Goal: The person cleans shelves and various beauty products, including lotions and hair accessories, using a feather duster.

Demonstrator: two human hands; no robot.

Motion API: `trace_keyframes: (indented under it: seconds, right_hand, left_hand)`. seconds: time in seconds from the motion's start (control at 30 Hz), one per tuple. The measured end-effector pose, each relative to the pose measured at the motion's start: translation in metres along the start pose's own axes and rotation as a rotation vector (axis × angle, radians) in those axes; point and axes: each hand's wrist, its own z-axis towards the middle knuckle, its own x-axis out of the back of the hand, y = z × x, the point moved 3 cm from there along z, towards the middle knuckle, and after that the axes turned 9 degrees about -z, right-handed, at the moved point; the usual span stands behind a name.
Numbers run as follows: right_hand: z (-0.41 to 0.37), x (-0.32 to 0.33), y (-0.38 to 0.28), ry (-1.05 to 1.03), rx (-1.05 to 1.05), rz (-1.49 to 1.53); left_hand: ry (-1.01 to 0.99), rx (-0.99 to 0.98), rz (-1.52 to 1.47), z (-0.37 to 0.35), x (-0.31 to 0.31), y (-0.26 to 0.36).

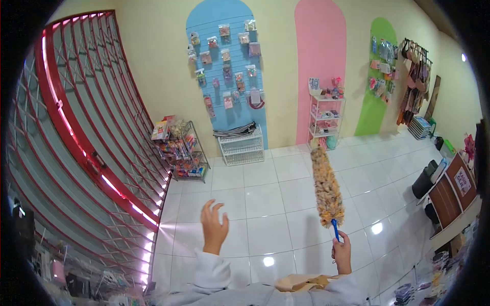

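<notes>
My right hand (343, 253) is wrapped round the blue handle of a feather duster (327, 188), low on the right of the head view. The duster's fluffy yellow-brown head points up and away, over the tiled floor in this view. On the left, my left hand (214, 227) is raised in a white sleeve, its fingers apart and slightly curled, with nothing in them. A tan cloth-like piece (301, 282) shows at my waist between the two arms.
A red folding gate (81, 127) spans the left side. Ahead stand a snack rack (191, 153), a white basket shelf (242, 148) and a white tiered rack (325, 122). Packaged goods hang on a blue panel (219, 61). A brown counter (449, 188) is at right.
</notes>
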Motion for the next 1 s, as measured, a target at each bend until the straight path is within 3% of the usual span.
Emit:
trace_keyframes:
  seconds: [0.2, 0.4, 0.63, 0.87, 1.0]
  right_hand:
    - [0.097, -0.011, -0.008, -0.056, -0.119, 0.111]
    - [0.23, -0.067, -0.041, -0.091, -0.132, 0.192]
    - [0.365, -0.121, -0.086, -0.275, -0.044, 0.169]
    - [0.478, -0.167, -0.098, -0.349, -0.004, 0.161]
    - [0.55, -0.182, -0.135, -0.312, 0.089, 0.129]
  left_hand:
    - [-0.263, 0.05, -0.109, 0.036, -0.089, -0.019]
    - [-0.235, 0.136, -0.038, 0.112, -0.123, -0.067]
    - [-0.12, 0.121, 0.048, 0.213, -0.162, -0.103]
    - [-0.164, 0.269, -0.037, 0.257, -0.247, -0.153]
    - [-0.121, 0.266, -0.048, 0.316, -0.293, -0.204]
